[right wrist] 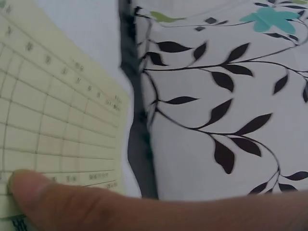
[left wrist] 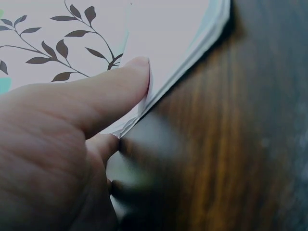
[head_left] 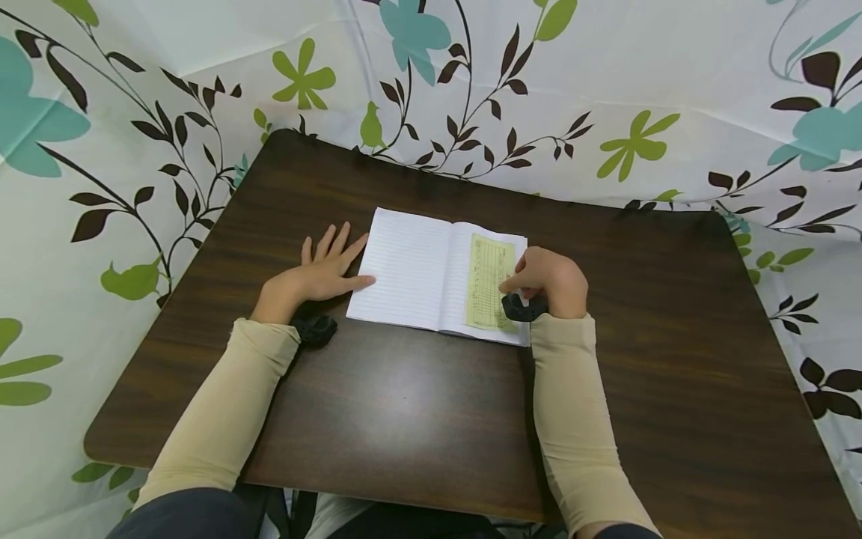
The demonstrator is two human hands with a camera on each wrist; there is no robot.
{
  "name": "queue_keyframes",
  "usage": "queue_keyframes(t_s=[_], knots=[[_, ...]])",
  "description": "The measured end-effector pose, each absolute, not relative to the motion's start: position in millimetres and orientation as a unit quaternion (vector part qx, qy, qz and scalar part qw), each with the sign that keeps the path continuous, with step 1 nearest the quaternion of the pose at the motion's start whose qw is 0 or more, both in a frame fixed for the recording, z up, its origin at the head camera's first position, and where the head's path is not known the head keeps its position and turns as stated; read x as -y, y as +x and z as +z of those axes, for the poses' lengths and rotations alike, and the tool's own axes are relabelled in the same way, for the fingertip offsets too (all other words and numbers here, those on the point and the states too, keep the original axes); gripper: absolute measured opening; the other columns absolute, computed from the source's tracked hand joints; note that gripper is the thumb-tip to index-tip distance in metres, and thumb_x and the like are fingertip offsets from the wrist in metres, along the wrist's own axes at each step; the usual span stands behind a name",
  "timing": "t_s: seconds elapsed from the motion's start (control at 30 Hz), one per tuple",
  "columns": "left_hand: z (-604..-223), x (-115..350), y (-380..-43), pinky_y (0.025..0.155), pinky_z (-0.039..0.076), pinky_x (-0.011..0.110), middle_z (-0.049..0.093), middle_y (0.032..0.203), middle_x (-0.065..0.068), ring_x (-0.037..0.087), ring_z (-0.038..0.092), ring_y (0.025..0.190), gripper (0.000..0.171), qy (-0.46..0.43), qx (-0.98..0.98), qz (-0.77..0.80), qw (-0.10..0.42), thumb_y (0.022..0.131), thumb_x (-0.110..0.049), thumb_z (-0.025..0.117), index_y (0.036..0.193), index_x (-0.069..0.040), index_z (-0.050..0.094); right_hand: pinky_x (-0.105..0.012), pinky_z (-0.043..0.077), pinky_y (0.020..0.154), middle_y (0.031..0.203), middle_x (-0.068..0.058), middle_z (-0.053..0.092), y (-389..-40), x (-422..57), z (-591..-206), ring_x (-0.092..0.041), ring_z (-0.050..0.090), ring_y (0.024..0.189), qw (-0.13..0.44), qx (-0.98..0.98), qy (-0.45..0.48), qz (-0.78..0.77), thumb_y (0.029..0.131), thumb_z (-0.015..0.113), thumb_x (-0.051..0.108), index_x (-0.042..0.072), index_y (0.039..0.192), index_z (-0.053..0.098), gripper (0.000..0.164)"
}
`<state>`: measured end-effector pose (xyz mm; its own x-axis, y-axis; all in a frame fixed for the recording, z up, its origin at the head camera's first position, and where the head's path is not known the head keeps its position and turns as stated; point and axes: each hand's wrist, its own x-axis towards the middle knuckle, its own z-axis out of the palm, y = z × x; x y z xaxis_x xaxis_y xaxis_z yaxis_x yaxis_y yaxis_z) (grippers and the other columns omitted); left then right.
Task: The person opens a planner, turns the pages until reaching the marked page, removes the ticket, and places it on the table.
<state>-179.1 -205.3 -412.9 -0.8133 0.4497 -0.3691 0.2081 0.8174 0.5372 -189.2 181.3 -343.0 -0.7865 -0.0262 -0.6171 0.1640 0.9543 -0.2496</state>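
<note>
An open notebook point(head_left: 407, 262) with lined white pages lies on the brown table. On its right page is a pale yellow printed form point(head_left: 488, 281), ruled into a grid. My left hand point(head_left: 316, 277) is spread beside the notebook, thumb resting on the left page's edge and fingers reaching onto the tabletop. In the left wrist view the thumb point(left wrist: 120, 89) presses on the white page point(left wrist: 173, 38). My right hand point(head_left: 552, 277) grips the form near its right edge with curled fingers. The right wrist view shows the thumb point(right wrist: 31, 187) lying across the form point(right wrist: 62, 120); the other fingers are hidden there.
The dark wooden table point(head_left: 404, 419) extends on all sides of the notebook. Behind it and to the left hangs a white curtain point(head_left: 458, 112) with leaves, birds and flowers. A black wrist device point(head_left: 315, 331) sits under the left wrist, another point(head_left: 521, 308) by the right.
</note>
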Motion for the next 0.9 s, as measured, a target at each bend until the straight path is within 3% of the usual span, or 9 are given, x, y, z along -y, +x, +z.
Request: queue_keyframes(t_s=[0.1, 0.23, 0.53, 0.77, 0.9], knots=[[-413, 205, -179, 0.119, -0.026, 0.068, -0.031, 0.171, 0.009, 0.035, -0.033, 0.158, 0.101, 0.178, -0.92, 0.245, 0.247, 0.098, -0.076, 0.041, 0.169, -0.024, -0.008, -0.032, 0.043, 0.063, 0.067, -0.002, 0.062, -193, -181, -345, -0.018, 0.06, 0.069, 0.327, -0.933, 0.037, -0.143, 0.091, 0.077, 0.035, 0.011, 0.069, 0.061, 0.037], [-413, 205, -179, 0.119, -0.025, 0.068, -0.031, 0.171, 0.009, 0.035, -0.032, 0.158, 0.101, 0.178, -0.921, 0.244, 0.245, 0.097, -0.077, 0.04, 0.169, -0.024, -0.008, -0.031, 0.041, 0.062, 0.063, 0.0, 0.059, -197, -183, -347, -0.017, 0.057, 0.067, 0.331, -0.933, 0.023, -0.143, 0.093, 0.075, 0.035, 0.012, 0.064, 0.059, 0.041], [-414, 203, -180, 0.119, -0.025, 0.068, -0.031, 0.171, 0.009, 0.036, -0.032, 0.158, 0.103, 0.18, -0.921, 0.243, 0.244, 0.096, -0.079, 0.041, 0.169, -0.025, -0.008, -0.035, 0.05, 0.078, 0.079, -0.004, 0.068, -197, -198, -354, -0.021, 0.066, 0.082, 0.333, -0.926, -0.037, -0.174, 0.103, 0.061, 0.033, 0.006, 0.08, 0.072, 0.037], [-413, 203, -180, 0.119, -0.025, 0.068, -0.031, 0.171, 0.008, 0.036, -0.032, 0.158, 0.1, 0.179, -0.922, 0.24, 0.246, 0.097, -0.076, 0.042, 0.169, -0.026, -0.008, -0.041, 0.053, 0.088, 0.09, -0.009, 0.065, -198, -211, -358, -0.025, 0.064, 0.09, 0.329, -0.915, -0.087, -0.217, 0.11, 0.049, 0.029, 0.003, 0.091, 0.068, 0.037], [-412, 203, -179, 0.119, -0.026, 0.067, -0.031, 0.171, 0.008, 0.035, -0.032, 0.158, 0.099, 0.176, -0.921, 0.242, 0.248, 0.098, -0.074, 0.042, 0.169, -0.026, -0.009, -0.045, 0.05, 0.096, 0.1, -0.011, 0.065, -196, -223, -356, -0.028, 0.062, 0.1, 0.327, -0.905, -0.089, -0.259, 0.111, 0.048, 0.031, 0.002, 0.11, 0.071, 0.036]])
